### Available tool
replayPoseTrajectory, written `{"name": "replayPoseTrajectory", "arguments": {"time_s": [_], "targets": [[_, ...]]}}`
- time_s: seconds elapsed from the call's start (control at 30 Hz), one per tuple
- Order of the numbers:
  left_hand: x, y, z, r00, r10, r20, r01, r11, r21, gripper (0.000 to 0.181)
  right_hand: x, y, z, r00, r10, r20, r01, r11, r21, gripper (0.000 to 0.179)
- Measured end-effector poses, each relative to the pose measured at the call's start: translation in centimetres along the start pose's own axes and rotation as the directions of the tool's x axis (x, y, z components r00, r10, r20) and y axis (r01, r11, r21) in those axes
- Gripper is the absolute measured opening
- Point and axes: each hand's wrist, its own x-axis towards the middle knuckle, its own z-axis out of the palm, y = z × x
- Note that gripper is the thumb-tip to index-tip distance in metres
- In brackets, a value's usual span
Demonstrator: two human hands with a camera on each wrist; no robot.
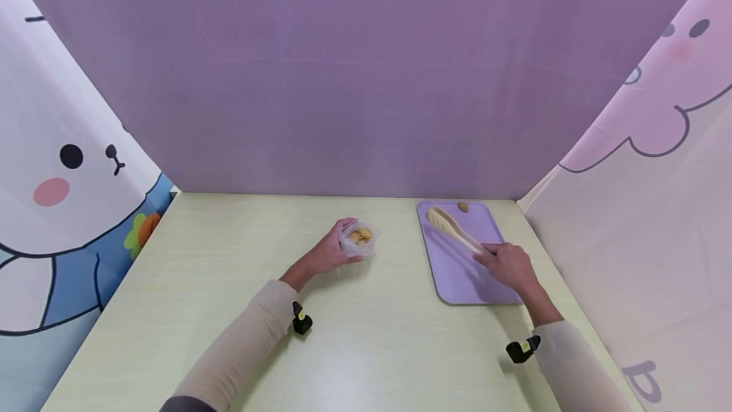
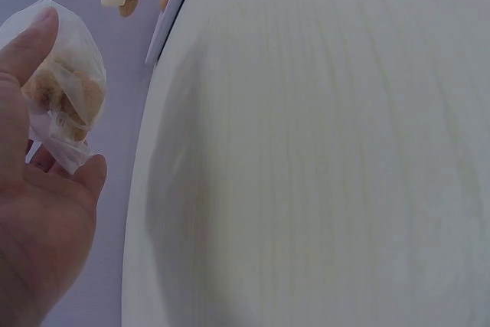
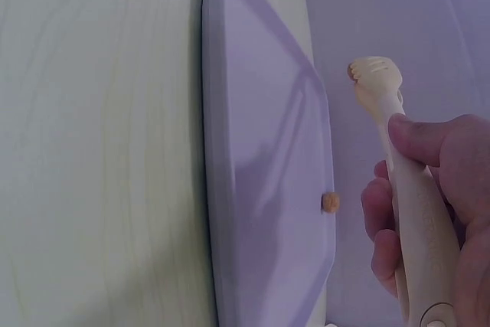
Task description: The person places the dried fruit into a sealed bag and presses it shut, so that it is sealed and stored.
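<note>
My left hand [image 1: 330,250] holds a clear plastic bag [image 1: 372,248] above the table, thumb on one side and fingers on the other. Inside the bag lie several brownish pieces of food [image 2: 76,97]. Over the purple tray [image 1: 457,285], my right hand [image 1: 509,266] grips cream-coloured tongs [image 1: 457,231] by their handles. Between the tong tips a small brown piece [image 2: 129,4] shows in the left wrist view. Another brown piece [image 1: 463,206] lies on the tray near its far edge; its exact kind is unclear.
The pale wooden table [image 1: 366,348] carries the tray at its far right. A purple cloth wall [image 1: 354,81] rises at the back, and printed cloth panels [image 1: 63,164] stand on both sides. Each wrist wears a small black camera [image 1: 302,319].
</note>
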Motion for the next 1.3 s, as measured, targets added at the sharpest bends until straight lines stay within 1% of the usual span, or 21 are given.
{"name": "replayPoseTrajectory", "arguments": {"time_s": [0.2,0.27,0.5,0.6,0.73,0.93,1.13,1.3], "targets": [[0.0,0.0,0.0,1.000,0.006,-0.004,-0.006,1.000,0.001,0.093,-0.1,-0.4,0.0,0.999,-0.038,-0.004,0.038,0.999,0.026,0.044],[0.0,0.0,0.0,1.000,0.010,-0.006,-0.010,1.000,0.009,0.092,-0.2,-0.6,0.0,0.998,-0.060,-0.012,0.060,0.998,0.025,0.043],[0.1,-0.2,0.2,1.000,0.006,-0.011,-0.005,1.000,0.003,0.093,-0.4,-1.5,-0.3,0.995,-0.100,-0.017,0.101,0.995,0.019,0.040],[0.2,-0.3,0.2,1.000,0.010,-0.012,-0.010,1.000,0.015,0.092,-0.4,-1.9,-0.4,0.991,-0.128,-0.026,0.128,0.992,0.017,0.039],[0.3,-0.3,0.2,1.000,0.010,-0.011,-0.010,1.000,0.009,0.092,-0.4,-2.5,-0.5,0.986,-0.160,-0.046,0.162,0.987,0.022,0.038],[0.3,-0.4,0.2,1.000,0.012,-0.006,-0.012,1.000,0.002,0.092,-0.3,-3.3,-0.7,0.982,-0.180,-0.051,0.182,0.983,0.032,0.038],[0.4,-0.4,0.3,1.000,0.011,-0.013,-0.011,1.000,0.009,0.092,-0.4,-4.5,-1.1,0.978,-0.203,-0.039,0.205,0.977,0.066,0.036],[0.4,-0.4,0.3,1.000,0.004,-0.016,-0.004,1.000,0.007,0.092,-0.4,-5.4,-1.4,0.975,-0.220,-0.036,0.222,0.972,0.071,0.036]]}}
